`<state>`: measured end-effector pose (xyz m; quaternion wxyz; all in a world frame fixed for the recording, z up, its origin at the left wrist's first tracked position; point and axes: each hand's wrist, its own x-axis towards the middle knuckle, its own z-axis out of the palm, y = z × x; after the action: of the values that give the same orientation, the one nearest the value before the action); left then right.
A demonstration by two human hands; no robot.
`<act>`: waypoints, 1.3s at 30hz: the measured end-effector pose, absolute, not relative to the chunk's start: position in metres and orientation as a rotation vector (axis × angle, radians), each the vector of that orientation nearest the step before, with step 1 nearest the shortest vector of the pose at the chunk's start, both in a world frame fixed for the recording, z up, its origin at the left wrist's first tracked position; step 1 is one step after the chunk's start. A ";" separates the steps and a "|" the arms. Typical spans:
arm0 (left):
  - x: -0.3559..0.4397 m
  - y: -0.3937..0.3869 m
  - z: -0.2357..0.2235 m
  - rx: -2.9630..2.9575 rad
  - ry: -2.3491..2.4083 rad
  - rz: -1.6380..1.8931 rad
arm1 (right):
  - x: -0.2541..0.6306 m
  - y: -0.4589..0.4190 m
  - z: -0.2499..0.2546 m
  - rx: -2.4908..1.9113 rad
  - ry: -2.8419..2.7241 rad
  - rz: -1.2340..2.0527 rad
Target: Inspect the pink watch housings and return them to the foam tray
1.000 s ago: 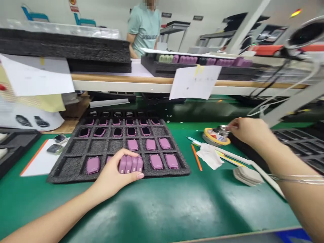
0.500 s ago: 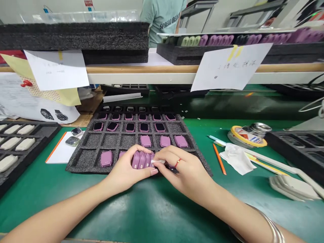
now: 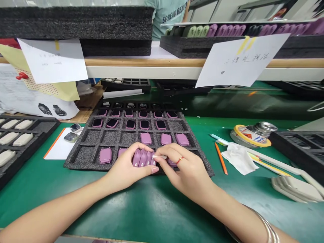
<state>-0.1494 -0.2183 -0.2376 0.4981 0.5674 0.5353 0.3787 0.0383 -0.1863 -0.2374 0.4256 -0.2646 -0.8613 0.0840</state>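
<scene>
Purple cases [image 3: 143, 158] in curved left hand [image 3: 124, 168]; right hand [image 3: 188, 165] pinching white piece [image 3: 155, 156].

Purple on the stacked cases [image 3: 143, 158], speckled dark grey on the foam tray [image 3: 85, 156], green across the surface [image 3: 141, 206], red on the ring [image 3: 179, 160], orange on the slim stick [image 3: 221, 159], white on the tissue [image 3: 240, 159], silver on the bangles [image 3: 265, 222].
</scene>
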 end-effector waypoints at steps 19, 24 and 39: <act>-0.150 -0.220 -0.236 1.343 1.296 0.910 | 0.045 -0.180 -0.236 -0.799 -2.027 0.381; -0.149 -0.218 -0.237 1.336 1.280 0.940 | 0.046 -0.184 -0.228 -0.732 -2.048 0.295; -0.145 -0.218 -0.239 1.422 1.288 0.939 | 0.037 -0.196 -0.229 -0.658 -2.300 -0.012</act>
<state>-0.1449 -0.2177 -0.2391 0.4820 0.5834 0.5282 0.3851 0.0371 -0.1958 -0.2288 0.3660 -0.2559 -0.8947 -0.0046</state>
